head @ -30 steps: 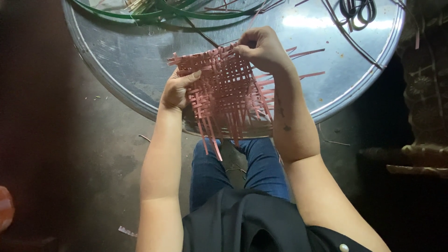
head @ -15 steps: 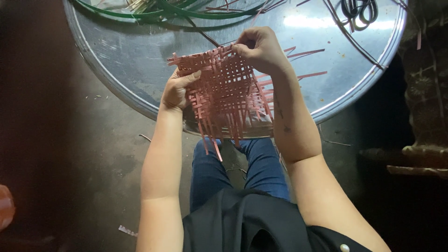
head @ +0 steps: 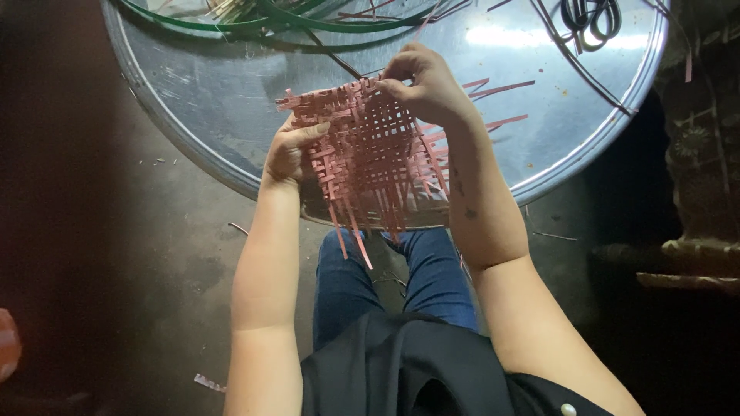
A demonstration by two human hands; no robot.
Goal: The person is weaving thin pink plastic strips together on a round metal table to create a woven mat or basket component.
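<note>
A half-woven mat of pink strips [head: 370,150] is held up over the near rim of a large round metal tray [head: 231,85]. My left hand [head: 289,150] grips the mat's left edge, thumb laid over the weave. At the top edge my right hand [head: 428,88] pinches a strip between its fingertips. Loose strip ends hang down from the mat toward my knees, and more ends stick out to the right behind my right wrist.
Green strips [head: 254,17] lie in a loop at the tray's far left. Dark cords [head: 590,17] and thin strips lie at its far right. Below is a dark floor with small scraps [head: 210,381]. A carved dark object [head: 697,154] stands at the right.
My right hand's fingers have shifted slightly along the mat's top edge. The mat and my left hand stay where they were.
</note>
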